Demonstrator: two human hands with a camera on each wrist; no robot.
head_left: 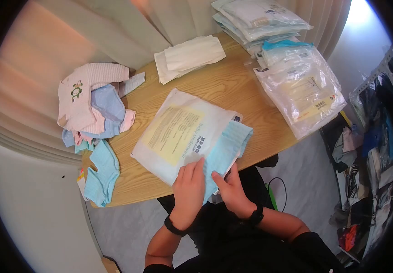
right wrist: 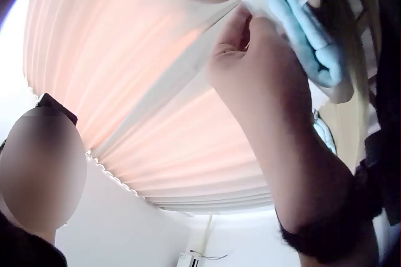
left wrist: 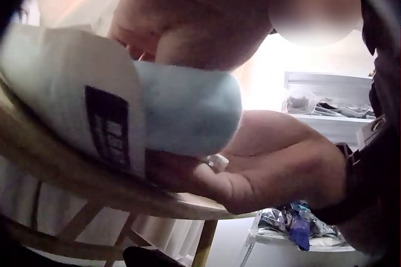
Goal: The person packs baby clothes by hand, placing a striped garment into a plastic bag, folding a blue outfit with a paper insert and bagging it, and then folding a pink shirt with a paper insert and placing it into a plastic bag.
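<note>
Wooden table (head_left: 233, 86) under the curtain (head_left: 110, 32), printed bag (head_left: 173, 132) in front of me; at its four o'clock, my right hand (head_left: 236, 193) pinches the light-blue garment (head_left: 228, 145), while my left hand (head_left: 188, 186) rests half-relaxed, fingers together, at five o'clock

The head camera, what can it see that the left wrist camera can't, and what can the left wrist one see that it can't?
Only the head camera shows the pink top with a little picture on it, and the big see-through bag lying at the end of the table.

Only the left wrist camera shows the wooden bars underneath the table.

Both show the blue cloth, the white bag with its small dark label, part of the table, the left hand and the right hand.
</note>
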